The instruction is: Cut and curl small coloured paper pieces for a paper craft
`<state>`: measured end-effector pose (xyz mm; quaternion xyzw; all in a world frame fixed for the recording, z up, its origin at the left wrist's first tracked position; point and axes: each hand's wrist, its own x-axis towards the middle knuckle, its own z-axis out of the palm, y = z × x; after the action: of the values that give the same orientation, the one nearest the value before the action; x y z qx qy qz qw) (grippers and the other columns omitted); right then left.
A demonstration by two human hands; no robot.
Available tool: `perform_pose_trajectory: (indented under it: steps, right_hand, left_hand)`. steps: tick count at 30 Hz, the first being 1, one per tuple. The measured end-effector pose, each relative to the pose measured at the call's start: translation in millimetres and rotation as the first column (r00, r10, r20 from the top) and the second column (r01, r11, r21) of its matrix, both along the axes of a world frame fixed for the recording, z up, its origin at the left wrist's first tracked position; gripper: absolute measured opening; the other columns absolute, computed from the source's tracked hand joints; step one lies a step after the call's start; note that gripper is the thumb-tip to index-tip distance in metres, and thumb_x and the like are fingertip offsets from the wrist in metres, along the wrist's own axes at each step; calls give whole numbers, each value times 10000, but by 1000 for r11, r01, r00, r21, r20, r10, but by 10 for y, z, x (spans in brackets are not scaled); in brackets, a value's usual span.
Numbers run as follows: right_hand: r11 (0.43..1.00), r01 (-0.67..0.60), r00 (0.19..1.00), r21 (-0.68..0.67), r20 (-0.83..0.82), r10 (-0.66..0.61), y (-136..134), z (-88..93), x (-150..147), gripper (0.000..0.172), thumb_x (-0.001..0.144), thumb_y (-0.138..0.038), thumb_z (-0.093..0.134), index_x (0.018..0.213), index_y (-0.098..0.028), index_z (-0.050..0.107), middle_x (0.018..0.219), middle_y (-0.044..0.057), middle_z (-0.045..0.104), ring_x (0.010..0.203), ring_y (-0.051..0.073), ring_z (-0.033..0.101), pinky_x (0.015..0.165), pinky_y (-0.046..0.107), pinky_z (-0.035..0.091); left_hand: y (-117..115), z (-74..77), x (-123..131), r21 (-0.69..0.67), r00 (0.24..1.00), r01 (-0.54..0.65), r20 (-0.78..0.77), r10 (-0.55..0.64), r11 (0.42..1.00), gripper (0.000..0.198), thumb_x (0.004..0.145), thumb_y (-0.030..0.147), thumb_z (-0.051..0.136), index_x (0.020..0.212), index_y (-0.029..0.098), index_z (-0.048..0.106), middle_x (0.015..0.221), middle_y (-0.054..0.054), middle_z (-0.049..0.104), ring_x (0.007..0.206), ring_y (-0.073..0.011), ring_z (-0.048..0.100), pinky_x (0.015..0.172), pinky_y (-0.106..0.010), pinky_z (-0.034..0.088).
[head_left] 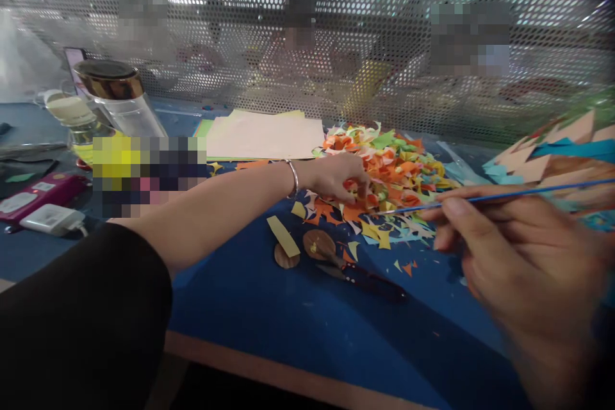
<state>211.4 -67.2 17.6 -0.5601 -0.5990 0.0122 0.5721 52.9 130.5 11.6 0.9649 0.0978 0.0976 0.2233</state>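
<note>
My left hand (336, 176), with a silver bangle at the wrist, reaches into a heap of coloured paper scraps (398, 166). Its fingers curl down and close on scraps at the near left side of the heap. In my right hand (519, 250) is a thin blue paintbrush (509, 193), pinched between thumb and fingers, its silvery end pointing left over the scraps. Below the heap lie two round wooden discs, the larger (317, 245) beside dark-handled scissors (369, 280), the smaller (287, 256) partly under a pale yellow paper strip (283, 236).
Sheets of paper (264, 134) lie behind my left arm. At left stand a lidded glass bottle (127, 102) and a small capped bottle (77, 122), near a magenta power strip (43, 198) and white charger (52, 220). Pointed paper pieces (542, 160) sit at right. A perforated screen (269, 45) rises behind.
</note>
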Motion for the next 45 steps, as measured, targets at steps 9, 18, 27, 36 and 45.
perform_pose_trajectory:
  steps: [9,18,27,36,45]
  right_hand:
    - [941,-241,961,-236,81,266,41,50,-14,187,865,-339,697,719,-227,733,542,-8,701,337,125,612,333,172,488]
    - [901,-280,951,-331,34,308,56,20,-36,275,858,-401,712,660,-211,691,580,30,727,354,144,623,325,203,493]
    - [901,-260,956,-347,36,290,48,-28,-27,197,865,-410,697,795,-227,715,568,6,715,350,144,613,318,207,481]
    - [924,-235,927,-303,215,306,77,-5,-39,299,870,-389,656,613,-237,678,518,-11,664,340,124,594,314,202,432]
    - [951,-181,953,-249,196,233,84,7,-5,369,849,-383,669,509,-256,602,520,11,690,386,142,631,370,214,496]
  left_hand:
    - [-191,221,-96,-2,996,-28,83,28,1000,279,808,189,628,1031,170,795,1068,-101,677,965,-225,610,916,-375,469]
    - [-473,342,-253,-28,971,-153,182,155,988,178,867,128,617,972,149,759,1047,-84,763,960,-194,678,867,-339,492]
    - [-516,308,-289,-66,962,-155,218,166,986,142,893,118,614,950,147,741,986,-61,789,864,-141,712,788,-284,531]
    - [-585,344,-297,3,966,-121,229,117,993,139,889,88,627,916,150,748,946,-57,785,847,-145,711,779,-276,522]
    - [-624,386,-312,27,975,-106,197,99,994,138,884,102,618,911,145,746,920,-57,773,796,-148,685,743,-291,500]
